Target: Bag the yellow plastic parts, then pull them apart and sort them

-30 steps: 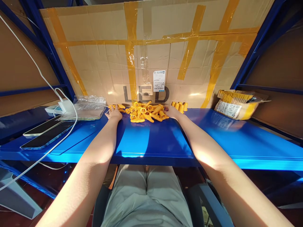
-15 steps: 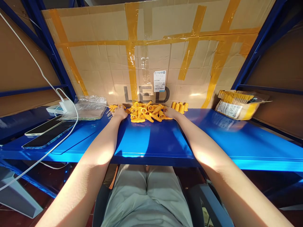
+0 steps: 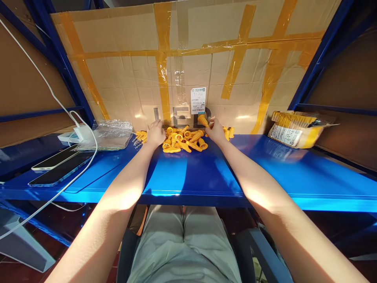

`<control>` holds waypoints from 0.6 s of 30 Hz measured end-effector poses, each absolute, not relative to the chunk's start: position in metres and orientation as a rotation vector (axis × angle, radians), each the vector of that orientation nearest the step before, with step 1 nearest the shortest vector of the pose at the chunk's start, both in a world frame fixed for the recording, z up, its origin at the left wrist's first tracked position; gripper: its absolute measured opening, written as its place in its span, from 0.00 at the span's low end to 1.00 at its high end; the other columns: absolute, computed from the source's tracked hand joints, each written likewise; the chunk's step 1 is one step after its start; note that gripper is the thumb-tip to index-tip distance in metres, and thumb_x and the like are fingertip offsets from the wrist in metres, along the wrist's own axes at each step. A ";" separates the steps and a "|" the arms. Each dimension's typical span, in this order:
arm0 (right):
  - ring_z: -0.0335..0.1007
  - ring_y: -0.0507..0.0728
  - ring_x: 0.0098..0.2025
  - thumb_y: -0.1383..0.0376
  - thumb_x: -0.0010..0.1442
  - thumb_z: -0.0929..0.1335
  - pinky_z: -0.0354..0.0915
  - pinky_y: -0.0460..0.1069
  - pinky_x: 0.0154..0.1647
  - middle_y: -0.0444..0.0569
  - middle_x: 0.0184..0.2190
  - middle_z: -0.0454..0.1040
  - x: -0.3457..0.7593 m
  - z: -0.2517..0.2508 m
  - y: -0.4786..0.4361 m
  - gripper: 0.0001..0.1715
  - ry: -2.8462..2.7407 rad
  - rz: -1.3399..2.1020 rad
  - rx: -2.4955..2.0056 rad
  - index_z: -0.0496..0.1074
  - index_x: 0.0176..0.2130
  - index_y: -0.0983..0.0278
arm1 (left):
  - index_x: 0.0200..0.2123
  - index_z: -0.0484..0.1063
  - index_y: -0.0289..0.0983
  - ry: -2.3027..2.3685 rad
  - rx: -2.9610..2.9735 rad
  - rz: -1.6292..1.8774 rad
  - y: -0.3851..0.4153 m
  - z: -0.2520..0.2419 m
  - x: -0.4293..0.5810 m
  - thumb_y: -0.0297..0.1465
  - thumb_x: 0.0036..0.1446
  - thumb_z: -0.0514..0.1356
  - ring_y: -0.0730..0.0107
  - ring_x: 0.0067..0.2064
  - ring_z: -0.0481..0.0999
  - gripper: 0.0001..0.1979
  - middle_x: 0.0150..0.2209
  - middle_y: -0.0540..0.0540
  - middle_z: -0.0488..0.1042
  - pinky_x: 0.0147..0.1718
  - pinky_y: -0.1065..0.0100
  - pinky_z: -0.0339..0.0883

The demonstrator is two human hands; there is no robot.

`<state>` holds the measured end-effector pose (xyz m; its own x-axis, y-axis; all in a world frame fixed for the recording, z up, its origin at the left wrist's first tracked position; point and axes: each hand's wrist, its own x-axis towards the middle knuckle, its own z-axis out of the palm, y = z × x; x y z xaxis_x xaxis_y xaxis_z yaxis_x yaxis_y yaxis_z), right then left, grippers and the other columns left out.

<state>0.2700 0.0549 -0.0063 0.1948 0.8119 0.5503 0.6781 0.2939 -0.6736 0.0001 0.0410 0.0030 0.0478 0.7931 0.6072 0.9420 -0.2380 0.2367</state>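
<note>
A yellow ribbed plastic piece (image 3: 203, 120) with a wider flared end is held up in front of the cardboard, the fingers of my right hand (image 3: 216, 131) closed round its narrow end. My left hand (image 3: 156, 134) is at the left side of a pile of yellow plastic parts (image 3: 184, 138), fingers stretched forward and slightly apart; nothing shows in it, though its underside is hidden. The pile mixes hollow flared pieces with flat wing-shaped ones. Left of that hand lie small yellow pieces (image 3: 140, 136) and thin metal spirals (image 3: 138, 144).
Several yellow pieces (image 3: 231, 132) stand behind my right hand. At left are a clear plastic bag (image 3: 110, 133), a white charger (image 3: 83, 133) with a cable, and two phones (image 3: 60, 169). A taped package (image 3: 290, 131) sits at right. Cardboard (image 3: 126, 84) closes off the back of the blue table (image 3: 167, 177).
My right hand has risen from the pile's right side with a yellow flared piece in it. My left hand has lifted and shifted slightly right, off the small yellow pieces.
</note>
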 end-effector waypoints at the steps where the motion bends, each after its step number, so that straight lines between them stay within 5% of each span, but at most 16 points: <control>1: 0.74 0.60 0.43 0.71 0.53 0.65 0.69 0.56 0.49 0.52 0.40 0.76 0.267 -0.005 0.057 0.27 -1.526 0.201 -1.338 0.65 0.53 0.67 | 0.60 0.67 0.37 -1.731 -2.109 -0.983 0.039 0.005 0.005 0.26 0.59 0.50 0.53 0.67 0.59 0.25 0.65 0.40 0.65 0.67 0.45 0.45; 5: 0.73 0.56 0.40 0.69 0.50 0.67 0.70 0.54 0.48 0.49 0.37 0.75 0.245 -0.002 0.064 0.22 -1.494 0.399 -1.045 0.68 0.47 0.65 | 0.53 0.72 0.37 -1.494 -2.208 -1.035 0.029 0.009 0.024 0.33 0.63 0.49 0.53 0.61 0.67 0.20 0.57 0.40 0.73 0.66 0.46 0.44; 12: 0.74 0.55 0.43 0.64 0.45 0.73 0.69 0.53 0.50 0.46 0.36 0.77 0.212 0.009 0.044 0.16 -1.375 0.732 -0.684 0.69 0.35 0.63 | 0.52 0.73 0.36 -1.240 -2.468 -0.954 0.011 0.012 0.046 0.42 0.65 0.50 0.59 0.42 0.78 0.22 0.38 0.43 0.79 0.47 0.61 0.66; 18: 0.75 0.57 0.42 0.63 0.42 0.77 0.71 0.50 0.41 0.46 0.34 0.78 0.205 0.017 0.020 0.15 -1.348 0.986 -0.632 0.72 0.30 0.62 | 0.58 0.69 0.39 -1.354 -2.493 -0.892 0.008 0.012 0.046 0.41 0.65 0.51 0.55 0.44 0.79 0.22 0.42 0.43 0.80 0.39 0.65 0.67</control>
<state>0.2054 0.0203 0.0167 -0.0613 0.8635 0.5007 -0.2153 0.4784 -0.8513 0.0462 0.0075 0.0118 0.4098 0.7078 0.5755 0.8079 -0.5745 0.1313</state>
